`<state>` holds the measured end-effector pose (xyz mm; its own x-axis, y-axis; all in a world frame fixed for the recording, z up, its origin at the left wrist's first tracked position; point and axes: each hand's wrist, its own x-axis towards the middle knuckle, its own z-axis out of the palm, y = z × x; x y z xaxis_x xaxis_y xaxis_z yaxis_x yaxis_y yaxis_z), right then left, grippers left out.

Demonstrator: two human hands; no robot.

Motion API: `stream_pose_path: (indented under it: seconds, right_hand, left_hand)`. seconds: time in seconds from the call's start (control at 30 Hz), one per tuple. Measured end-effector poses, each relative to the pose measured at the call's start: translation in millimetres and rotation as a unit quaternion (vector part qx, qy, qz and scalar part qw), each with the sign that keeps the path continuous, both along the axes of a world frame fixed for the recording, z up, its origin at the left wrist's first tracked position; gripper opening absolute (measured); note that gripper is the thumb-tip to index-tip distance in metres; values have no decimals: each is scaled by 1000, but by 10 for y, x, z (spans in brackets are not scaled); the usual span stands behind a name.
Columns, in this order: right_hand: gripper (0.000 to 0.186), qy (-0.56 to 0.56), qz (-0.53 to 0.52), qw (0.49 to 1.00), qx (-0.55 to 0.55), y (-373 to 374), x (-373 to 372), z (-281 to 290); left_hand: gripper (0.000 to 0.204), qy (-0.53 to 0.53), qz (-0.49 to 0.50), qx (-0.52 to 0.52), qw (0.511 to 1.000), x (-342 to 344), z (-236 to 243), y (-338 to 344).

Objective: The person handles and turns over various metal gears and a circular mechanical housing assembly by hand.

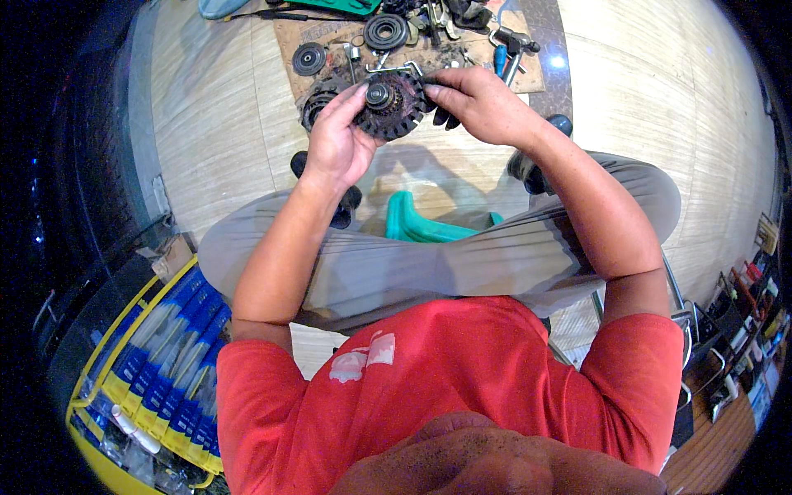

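Note:
My left hand (340,144) holds a dark, round alternator rotor (403,115) by its left side, thumb on top and fingers beneath. Its rim is notched, and a small round bearing (379,96) sits on the hub, facing up. At the rotor's right edge, my right hand (483,106) is closed in a pinch, its fingertips blackened. Whether those fingers grip the rim or some small thing beside it is hard to see. Just left of the rotor lies a dark, ring-shaped metal housing (316,106), partly hidden by my left hand.
Beyond my hands, a stained cardboard sheet (289,37) bears a grooved pulley (308,58), a larger black pulley (385,31), a blue-handled screwdriver (500,59) and a hammer (516,41). A green stool (429,229) shows between my legs. Blue-and-yellow packages (169,355) fill a rack at left.

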<state>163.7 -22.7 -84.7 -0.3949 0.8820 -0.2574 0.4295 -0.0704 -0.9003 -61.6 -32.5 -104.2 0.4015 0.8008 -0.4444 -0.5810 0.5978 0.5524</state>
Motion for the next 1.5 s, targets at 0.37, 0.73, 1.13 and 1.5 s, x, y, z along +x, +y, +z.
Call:
stream_pose_path:
  seconds: [0.37, 0.73, 1.13, 1.5]
  right_hand:
    - [25, -11, 1, 999, 41, -38, -20, -12]
    - [30, -2, 7, 1000, 27, -74, -48, 33]
    - [36, -26, 52, 987, 152, -74, -37, 67]
    - [34, 49, -39, 994, -90, 61, 96, 56]
  left_hand:
    - [31, 12, 5, -8, 1000, 8, 36, -12]
    - [30, 56, 25, -19, 998, 25, 29, -3]
    - [53, 57, -124, -75, 988, -85, -6, 27]
    - [82, 134, -274, -89, 948, -6, 212, -21]
